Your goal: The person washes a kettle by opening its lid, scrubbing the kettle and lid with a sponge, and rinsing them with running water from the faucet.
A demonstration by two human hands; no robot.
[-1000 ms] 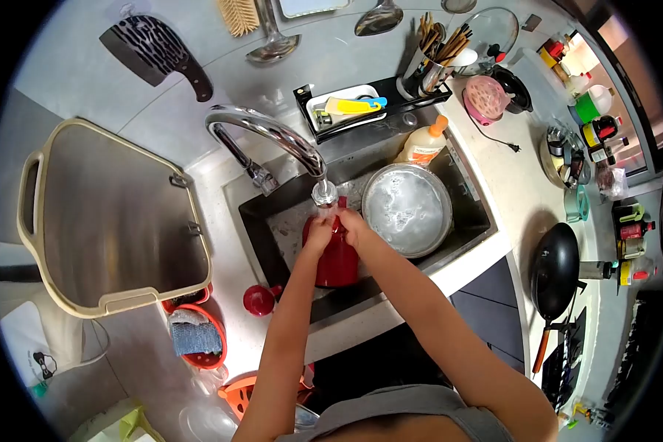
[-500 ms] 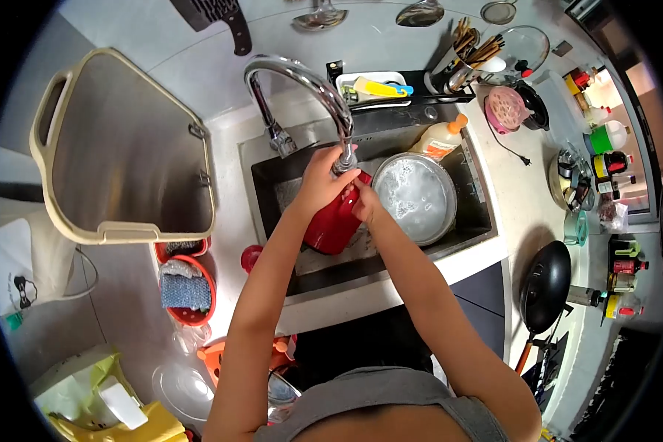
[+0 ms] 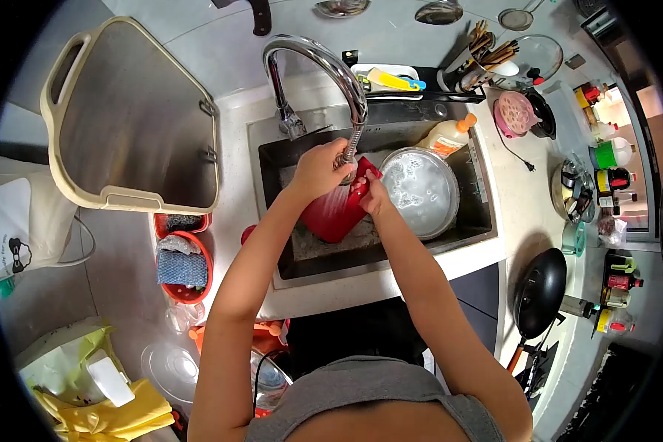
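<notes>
My left hand (image 3: pixel 321 172) is closed around the lower end of the chrome faucet hose (image 3: pixel 354 140), over the sink (image 3: pixel 390 264). Just below it, whitish streaks of water run across a glossy red box-like container (image 3: pixel 334 218), tilted inside the basin. Its upper right edge is gripped by my right hand (image 3: pixel 373 194), thumb and fingers bent over the rim. Right beside that hand stands a round metal pot (image 3: pixel 449 210) of foamy water. A detergent bottle with an orange cap (image 3: pixel 447 138) leans in the sink's back right corner.
A cutting board with a beige rim (image 3: pixel 136 118) stands left of the sink. Below it sits an orange basin (image 3: pixel 208 283) with a blue cloth (image 3: pixel 182 269). A white tray (image 3: pixel 361 70) and a chopstick holder (image 3: pixel 457 72) line the back edge. A black wok (image 3: pixel 541 295) rests at the right.
The view has shifted slightly. Water streaks now show on the red container, whose face is turned more upward. Both hands keep their holds on the hose and the container.
</notes>
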